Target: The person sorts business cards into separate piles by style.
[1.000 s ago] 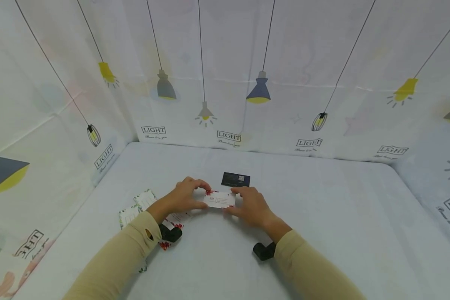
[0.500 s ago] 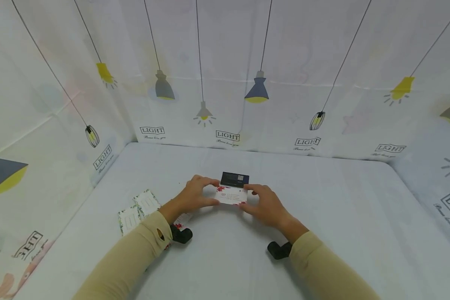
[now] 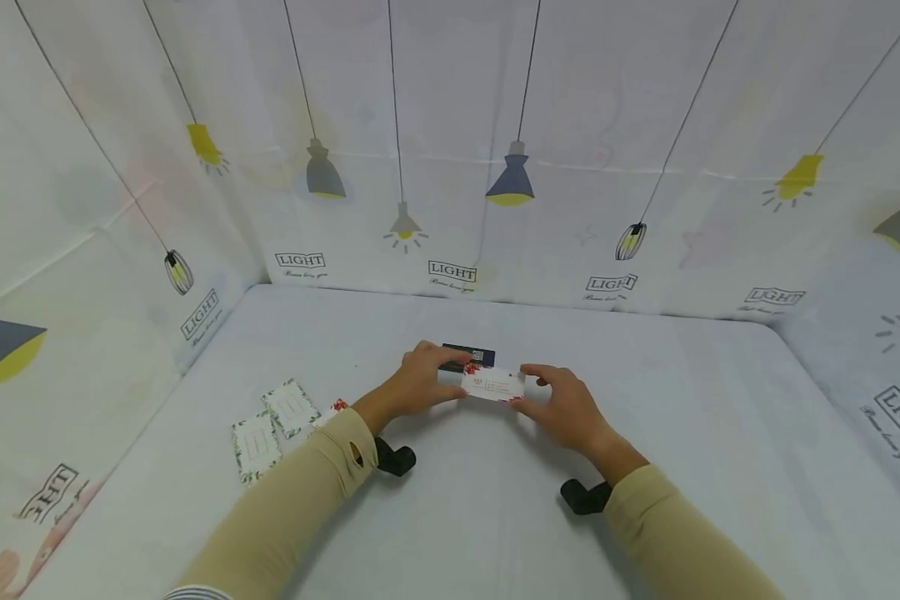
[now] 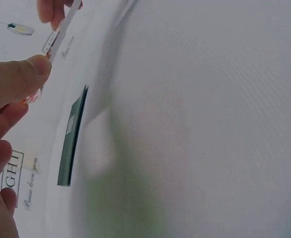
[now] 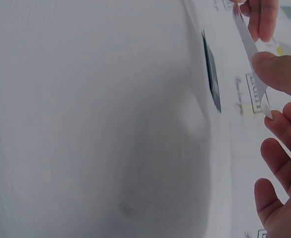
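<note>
A white business card (image 3: 493, 383) with red flowers in its corners is held up between both hands. My left hand (image 3: 420, 379) pinches its left end between thumb and fingers, and my right hand (image 3: 566, 408) pinches the right end the same way. Both wrist views show the card nearly edge-on, raised above the table, with its right-hand corner bent a little at the right fingertips (image 5: 270, 118). Behind it lies a dark business card (image 3: 482, 356) with a QR code, partly covered by the left fingers and the white card in the head view.
Two white cards with green leaf borders, a nearer one (image 3: 257, 446) and a farther one (image 3: 291, 407), lie at the left. Beside them a red-flowered card (image 3: 335, 411) is mostly hidden under the left sleeve (image 3: 292, 500). A lamp-printed curtain (image 3: 360, 233) stands behind the white table.
Both hands have carried the white card to the right, from left of the dark card to its front right. More of the cards at the left now shows.
</note>
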Demonstrator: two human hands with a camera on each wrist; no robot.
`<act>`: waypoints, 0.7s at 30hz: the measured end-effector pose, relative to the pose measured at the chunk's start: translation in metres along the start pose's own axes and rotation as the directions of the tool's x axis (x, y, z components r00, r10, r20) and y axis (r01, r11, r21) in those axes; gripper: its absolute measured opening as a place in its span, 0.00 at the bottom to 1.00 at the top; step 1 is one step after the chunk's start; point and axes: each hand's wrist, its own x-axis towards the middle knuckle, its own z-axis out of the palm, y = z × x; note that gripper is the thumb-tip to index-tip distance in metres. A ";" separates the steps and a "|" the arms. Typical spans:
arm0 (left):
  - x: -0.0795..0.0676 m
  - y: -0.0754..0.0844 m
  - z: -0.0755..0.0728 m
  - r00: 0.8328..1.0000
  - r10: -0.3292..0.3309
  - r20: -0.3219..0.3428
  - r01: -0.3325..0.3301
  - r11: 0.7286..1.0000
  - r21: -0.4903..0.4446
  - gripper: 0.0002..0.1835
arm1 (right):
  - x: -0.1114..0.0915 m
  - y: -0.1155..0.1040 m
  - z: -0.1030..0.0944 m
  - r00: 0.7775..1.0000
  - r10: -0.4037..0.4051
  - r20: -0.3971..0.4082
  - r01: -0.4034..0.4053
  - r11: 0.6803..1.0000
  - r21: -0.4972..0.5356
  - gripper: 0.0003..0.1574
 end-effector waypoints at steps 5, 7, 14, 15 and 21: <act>0.016 0.007 0.007 1.000 0.007 0.022 -0.008 1.000 0.021 0.32 | 0.003 0.016 -0.007 1.000 0.018 -0.002 -0.018 0.999 -0.026 0.38; 0.021 0.010 0.009 1.000 0.001 0.031 -0.002 1.000 0.028 0.32 | 0.006 0.022 -0.009 1.000 0.012 0.000 -0.012 1.000 -0.029 0.38; 0.037 0.018 0.013 0.998 0.002 0.070 -0.008 0.996 0.090 0.31 | 0.012 0.035 -0.014 0.999 0.041 0.016 -0.040 0.998 -0.052 0.37; 0.040 0.019 0.014 0.997 0.002 0.072 -0.010 0.995 0.100 0.31 | 0.013 0.036 -0.016 0.999 0.043 0.015 -0.042 0.998 -0.054 0.37; 0.051 0.023 0.019 0.998 -0.024 0.063 0.014 0.988 0.156 0.30 | 0.023 0.041 -0.022 0.998 0.056 0.028 -0.054 0.996 -0.071 0.37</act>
